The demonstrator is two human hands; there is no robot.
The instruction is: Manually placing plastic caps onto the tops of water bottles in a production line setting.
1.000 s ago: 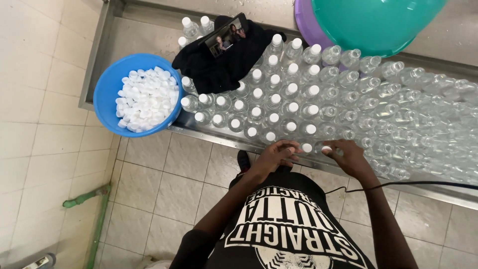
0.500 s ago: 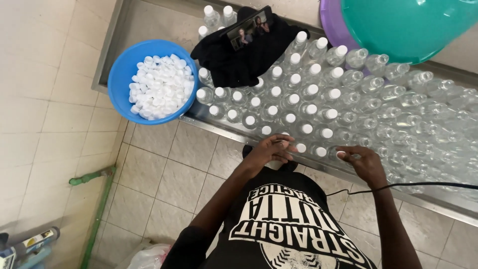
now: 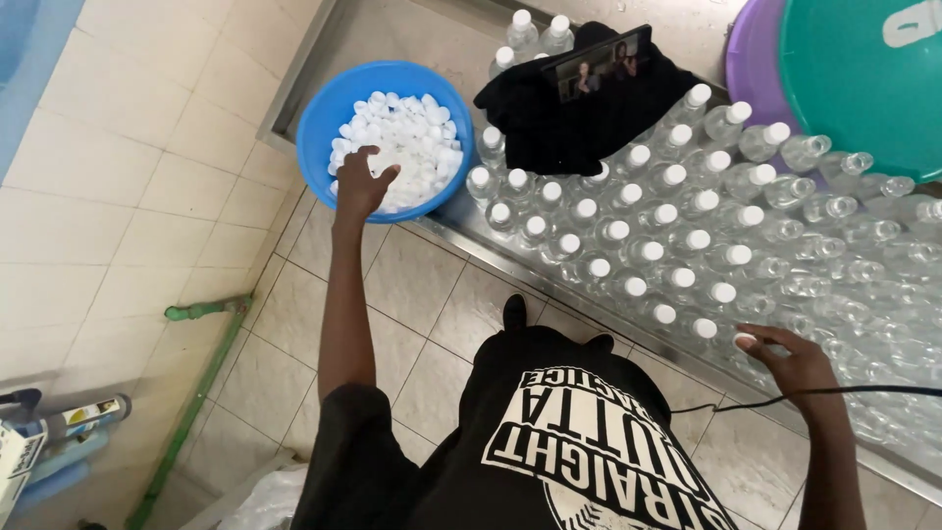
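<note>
My left hand (image 3: 361, 185) reaches out to the left with fingers spread over the white caps (image 3: 407, 147) heaped in a round blue bowl (image 3: 324, 108), touching the top of the pile. My right hand (image 3: 800, 365) rests at the near edge of a metal table (image 3: 461, 221), its thumb and fingers closed around the top of a clear plastic bottle with a white cap (image 3: 746, 341). Many clear bottles (image 3: 638, 211) stand in rows on the table. Those on the left carry white caps, and those further right (image 3: 863, 255) stand uncapped.
A black cloth (image 3: 549, 123) with a phone (image 3: 599, 67) propped on it lies at the back of the table. Purple (image 3: 751, 49) and teal basins (image 3: 854, 69) sit at the top right. A black cable (image 3: 863, 393) crosses my right wrist. A green pipe (image 3: 201, 368) runs along the tiled floor.
My left hand left the bottles at the table's near edge and swung far left into the blue bowl of caps. My right hand stayed on the bottle row.
</note>
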